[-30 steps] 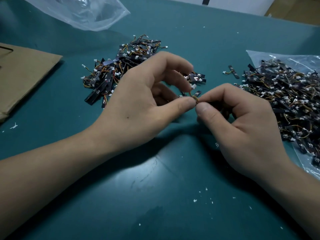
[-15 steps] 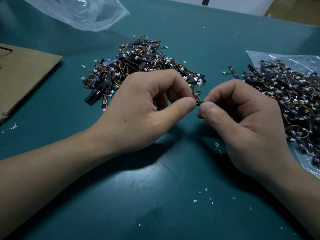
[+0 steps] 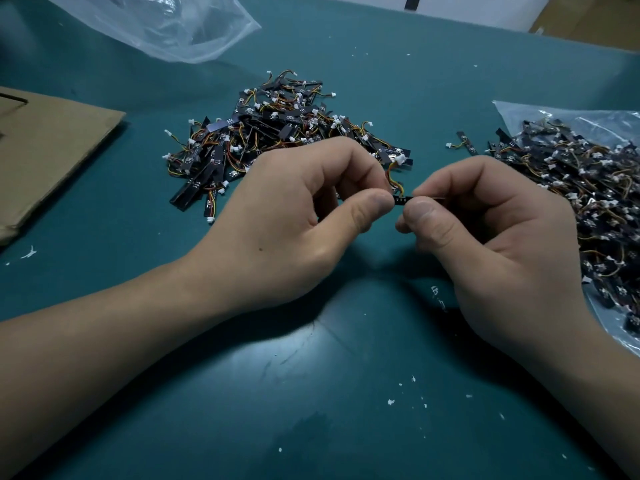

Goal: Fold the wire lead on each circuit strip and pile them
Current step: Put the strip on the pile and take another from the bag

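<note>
A small black circuit strip (image 3: 401,199) is held between my two hands above the green table. My right hand (image 3: 485,230) pinches the strip between thumb and forefinger, and most of the strip is hidden inside that hand. My left hand (image 3: 298,216) pinches the strip's left end where its orange and yellow wire lead (image 3: 393,174) rises to a white plug (image 3: 401,159). Behind my left hand lies a pile of strips (image 3: 270,140) on the table. At the right, a second heap of strips (image 3: 588,188) lies on a clear plastic bag.
A brown cardboard sheet (image 3: 45,150) lies at the left edge. A crumpled clear plastic bag (image 3: 166,26) sits at the back left. One loose strip (image 3: 465,142) lies between the two heaps. White crumbs dot the green table (image 3: 311,393) near me.
My left fingers have curled in from a raised spread. Both hands have closed tighter on the strip's end, and the wire lead now stands up above it.
</note>
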{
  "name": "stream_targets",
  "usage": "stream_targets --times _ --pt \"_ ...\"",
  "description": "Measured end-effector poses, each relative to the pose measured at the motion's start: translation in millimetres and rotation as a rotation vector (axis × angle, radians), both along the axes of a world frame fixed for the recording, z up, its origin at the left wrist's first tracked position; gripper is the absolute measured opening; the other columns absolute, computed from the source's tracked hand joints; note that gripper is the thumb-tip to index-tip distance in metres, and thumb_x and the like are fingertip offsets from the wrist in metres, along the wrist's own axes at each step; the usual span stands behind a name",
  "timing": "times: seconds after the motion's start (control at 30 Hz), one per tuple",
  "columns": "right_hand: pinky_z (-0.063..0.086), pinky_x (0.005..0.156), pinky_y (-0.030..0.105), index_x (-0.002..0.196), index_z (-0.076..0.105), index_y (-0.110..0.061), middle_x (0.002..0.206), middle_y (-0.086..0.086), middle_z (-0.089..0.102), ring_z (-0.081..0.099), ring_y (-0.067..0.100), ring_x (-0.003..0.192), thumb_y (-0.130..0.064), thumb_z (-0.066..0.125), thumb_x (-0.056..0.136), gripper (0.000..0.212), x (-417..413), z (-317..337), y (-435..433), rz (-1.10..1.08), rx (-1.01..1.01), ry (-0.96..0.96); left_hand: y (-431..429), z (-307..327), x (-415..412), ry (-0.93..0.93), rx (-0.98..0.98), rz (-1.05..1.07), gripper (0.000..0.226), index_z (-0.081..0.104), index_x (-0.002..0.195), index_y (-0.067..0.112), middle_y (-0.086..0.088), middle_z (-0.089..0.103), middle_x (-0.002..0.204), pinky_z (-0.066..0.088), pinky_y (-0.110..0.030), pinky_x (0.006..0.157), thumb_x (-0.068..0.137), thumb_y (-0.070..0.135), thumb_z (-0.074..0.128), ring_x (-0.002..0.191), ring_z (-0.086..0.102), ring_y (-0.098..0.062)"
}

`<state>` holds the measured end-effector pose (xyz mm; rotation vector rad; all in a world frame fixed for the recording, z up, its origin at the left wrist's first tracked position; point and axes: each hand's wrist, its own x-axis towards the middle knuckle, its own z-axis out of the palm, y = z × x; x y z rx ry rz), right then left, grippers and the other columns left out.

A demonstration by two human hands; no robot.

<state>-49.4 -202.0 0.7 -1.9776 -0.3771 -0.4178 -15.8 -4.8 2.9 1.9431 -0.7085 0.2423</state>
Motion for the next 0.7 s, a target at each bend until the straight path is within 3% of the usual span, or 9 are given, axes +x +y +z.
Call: stream_targets --times 0.33,0.47,0.7 --pt "0.053 0.061 0.039 0.09 0.065 -0.029 0.08 0.003 0.071 0.062 0.025 0.065 -0.023 0.07 0.095 0.009 -0.6 -0.5 -1.0 0.007 -0.012 -0.01 -1.2 -0.2 -0.7 -0.022 0.01 0.021 0.009 0.066 0.088 0.025 0.008 0.068 0.074 0.048 -0.037 0.059 0.095 0.019 0.069 0.061 0.061 -0.021" --pt "0.053 0.061 0.031 0.088 0.067 -0.028 0.08 0.0 0.073 0.063 0.02 0.064 -0.021 0.071 0.094 0.01 0.1 -0.2 -0.4 0.008 -0.009 -0.012 -0.6 0.2 -0.8 -0.031 0.022 0.019 0.008 0.065 0.089 0.024 0.01 0.069 0.075 0.048 -0.035 0.059 0.095 0.02 0.068 0.06 0.062 -0.021" --pt "0.056 0.062 0.046 0.09 0.068 -0.025 0.082 0.005 0.074 0.066 0.028 0.066 -0.026 0.071 0.094 0.005 -0.2 -0.7 -0.5 0.005 0.013 -0.002 0.4 -0.1 -1.0 -0.028 0.01 0.02 0.006 0.066 0.089 0.023 0.008 0.069 0.077 0.048 -0.04 0.057 0.095 0.022 0.068 0.059 0.062 -0.022"
